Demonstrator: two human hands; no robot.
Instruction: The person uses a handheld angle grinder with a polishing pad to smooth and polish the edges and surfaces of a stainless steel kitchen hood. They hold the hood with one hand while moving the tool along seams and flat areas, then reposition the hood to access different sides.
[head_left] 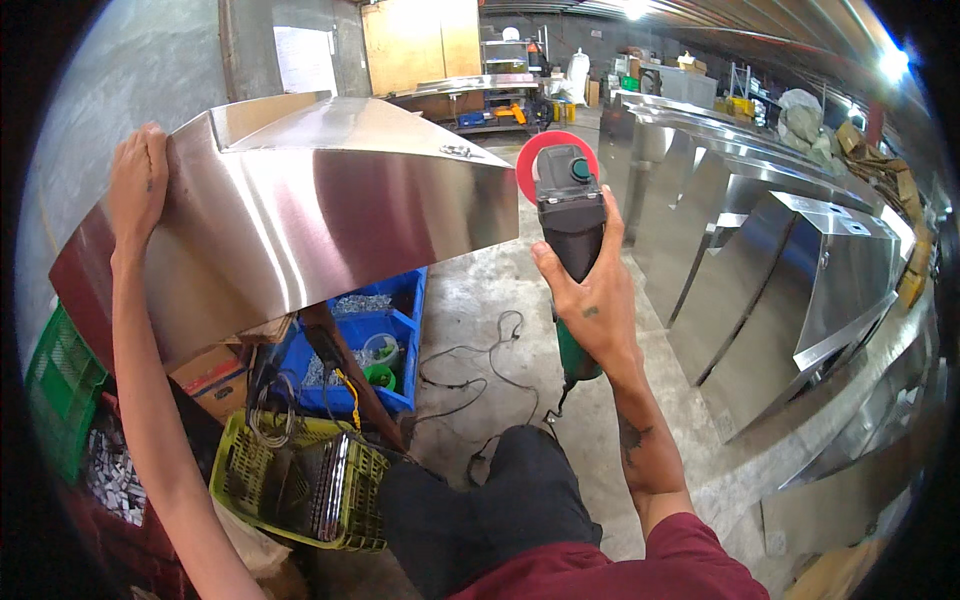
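The left grip (140, 190) rests on the left side of the metal box (340, 225). Just beyond the box's right end is a grinder (568, 225), in the right grip (590, 300). Below the box lie bins (407, 362) and a basket (360, 515); below its left end, a crate (65, 385). Well to its right stands a row of cases (745, 295); behind it, a board (420, 40).
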